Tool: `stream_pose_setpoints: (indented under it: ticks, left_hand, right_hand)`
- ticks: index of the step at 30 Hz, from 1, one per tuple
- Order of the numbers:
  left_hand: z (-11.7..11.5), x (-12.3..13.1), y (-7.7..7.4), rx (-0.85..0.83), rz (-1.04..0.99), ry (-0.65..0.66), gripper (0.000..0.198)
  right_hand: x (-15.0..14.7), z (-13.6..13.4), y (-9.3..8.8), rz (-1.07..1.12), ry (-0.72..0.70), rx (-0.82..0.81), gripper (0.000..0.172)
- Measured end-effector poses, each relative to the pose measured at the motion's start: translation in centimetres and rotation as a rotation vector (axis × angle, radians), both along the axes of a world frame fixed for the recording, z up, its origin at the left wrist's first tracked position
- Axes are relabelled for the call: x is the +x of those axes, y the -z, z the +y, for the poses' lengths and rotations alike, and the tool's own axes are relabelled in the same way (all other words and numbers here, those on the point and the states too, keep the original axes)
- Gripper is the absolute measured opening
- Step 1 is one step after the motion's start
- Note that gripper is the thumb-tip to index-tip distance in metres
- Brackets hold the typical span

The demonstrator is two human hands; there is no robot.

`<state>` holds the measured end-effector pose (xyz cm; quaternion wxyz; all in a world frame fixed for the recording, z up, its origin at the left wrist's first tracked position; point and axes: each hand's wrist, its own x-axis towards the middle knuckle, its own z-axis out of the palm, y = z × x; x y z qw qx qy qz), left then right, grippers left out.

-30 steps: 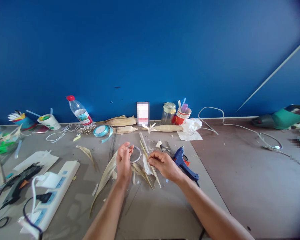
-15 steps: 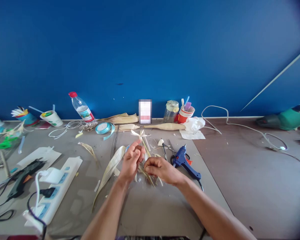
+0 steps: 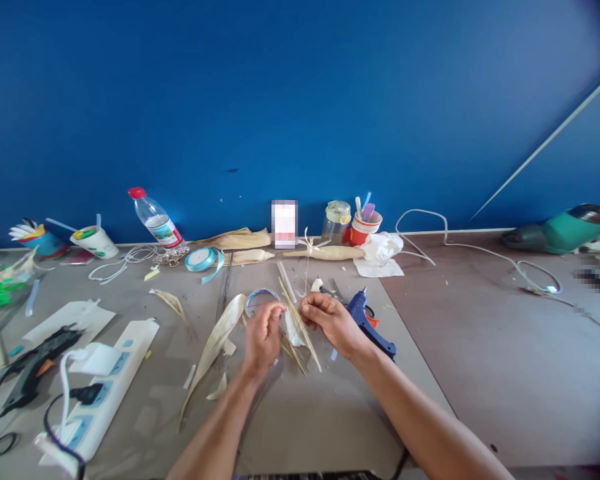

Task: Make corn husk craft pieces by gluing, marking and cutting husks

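Note:
My left hand [image 3: 263, 335] is curled over a heap of dry husk strips [image 3: 294, 328], its fingertips pinched together just below a thin wire ring [image 3: 261, 298] lying on the table. What they pinch is too small to make out. My right hand [image 3: 331, 317] is closed in a pinch close beside it, holding a thin stem that rises to a small pale husk flower [image 3: 309, 241]. The two hands are almost touching at the fingertips. A long pale husk leaf [image 3: 215, 341] lies left of my left wrist.
A blue glue gun [image 3: 369, 321] lies just right of my right hand. A white power strip [image 3: 114, 375] and a black glue gun [image 3: 33, 361] are at the left. Along the blue wall stand a water bottle [image 3: 155, 223], ribbon roll [image 3: 201, 260], jar [image 3: 336, 223] and red cup [image 3: 363, 230]. A white cable [image 3: 433, 235] runs right.
The flower has passed from my left fingers to my right hand and now stands higher and further right. My left hand has dropped to the husk heap, uncovering the wire ring.

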<state>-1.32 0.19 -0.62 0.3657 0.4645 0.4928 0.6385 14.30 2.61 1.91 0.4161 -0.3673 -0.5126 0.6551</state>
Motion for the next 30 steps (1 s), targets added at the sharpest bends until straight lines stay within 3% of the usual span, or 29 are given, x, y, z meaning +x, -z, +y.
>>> stream_pose_setpoints:
  ticks: [4, 9, 24, 30]
  left_hand:
    - [1.2, -1.3, -0.4, 0.023, -0.301, -0.284, 0.022]
    - [2.9, -3.6, -0.4, -0.013, -0.641, -0.371, 0.020]
    - [3.6, -5.3, 0.7, -0.088, -0.704, -0.443, 0.013]
    - [3.9, -5.4, 0.5, -0.058, -0.698, -0.487, 0.015]
  right_hand:
    - [0.6, 0.5, 0.1, 0.059, 0.066, -0.022, 0.034]
    - [0.8, 0.7, 0.2, 0.129, 0.080, -0.046, 0.031]
    - [2.7, 1.9, -0.3, 0.160, 0.168, 0.022, 0.026]
    - [3.3, 2.4, -0.2, 0.182, 0.242, 0.041, 0.025]
